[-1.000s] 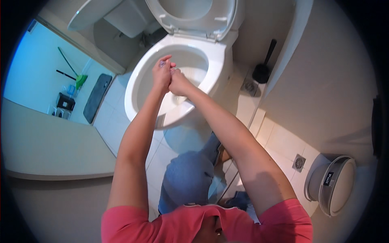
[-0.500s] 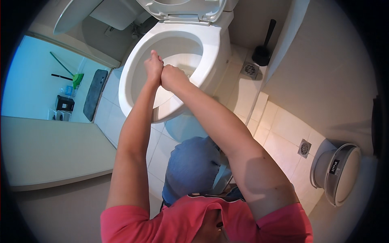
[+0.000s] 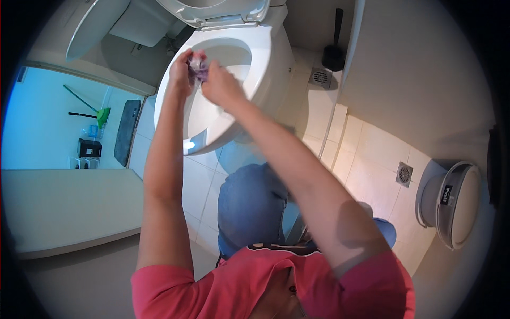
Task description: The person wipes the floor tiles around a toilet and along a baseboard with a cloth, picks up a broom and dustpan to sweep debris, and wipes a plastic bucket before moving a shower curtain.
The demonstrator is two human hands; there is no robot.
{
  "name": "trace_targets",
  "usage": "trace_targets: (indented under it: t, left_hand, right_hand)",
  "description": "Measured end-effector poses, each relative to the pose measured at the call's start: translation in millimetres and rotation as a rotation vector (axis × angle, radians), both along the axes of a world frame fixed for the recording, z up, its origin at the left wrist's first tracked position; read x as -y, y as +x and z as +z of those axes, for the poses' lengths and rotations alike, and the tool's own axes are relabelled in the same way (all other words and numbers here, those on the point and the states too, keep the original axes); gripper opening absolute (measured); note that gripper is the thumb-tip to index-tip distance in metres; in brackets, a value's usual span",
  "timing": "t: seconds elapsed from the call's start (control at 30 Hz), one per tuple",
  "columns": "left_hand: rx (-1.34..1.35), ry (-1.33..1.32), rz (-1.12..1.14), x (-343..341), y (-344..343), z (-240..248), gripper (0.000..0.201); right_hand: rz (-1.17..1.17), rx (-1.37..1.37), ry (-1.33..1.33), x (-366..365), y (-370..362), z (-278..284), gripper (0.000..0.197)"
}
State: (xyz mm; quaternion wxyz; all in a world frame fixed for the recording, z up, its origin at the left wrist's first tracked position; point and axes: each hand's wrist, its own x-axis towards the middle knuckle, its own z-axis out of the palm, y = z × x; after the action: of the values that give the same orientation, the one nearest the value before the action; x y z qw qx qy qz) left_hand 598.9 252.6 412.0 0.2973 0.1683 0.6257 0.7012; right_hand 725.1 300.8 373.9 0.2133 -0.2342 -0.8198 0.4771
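Note:
Both my hands are together over the bowl of a white toilet, whose seat and lid are raised. Between them is a crumpled purple and whitish wad, which looks like a wet cloth; motion blurs it. My left hand curls round its left side with the fingers bent. My right hand closes on its right side, the fingertips partly smeared by motion. The hands are above the bowl, nearer its left side, and apart from the rim.
Right of the toilet stands a black toilet brush in its holder by a floor drain. A lidded grey bucket is at the right, near another drain. At left are a dark mat, a green broom and a pale door.
My hands, closed together before, have moved slightly up and left and come apart a little, and the purple wad now shows between them. The view has shifted slightly.

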Motion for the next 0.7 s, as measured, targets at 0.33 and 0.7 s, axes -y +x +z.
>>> trace_targets:
  t: [0.33, 0.7]
  left_hand:
    - [-1.319, -1.174, -0.103, -18.8, -43.6, -22.4, 0.056]
    - [-1.603, -1.391, 0.513, -33.2, -82.7, -12.4, 0.076]
  right_hand:
    - [-0.582, 0.110, 0.104, -157.6, 326.6, -159.7, 0.044]
    - [-1.121, 0.978, -0.001, -148.8, 680.6, -276.7, 0.079]
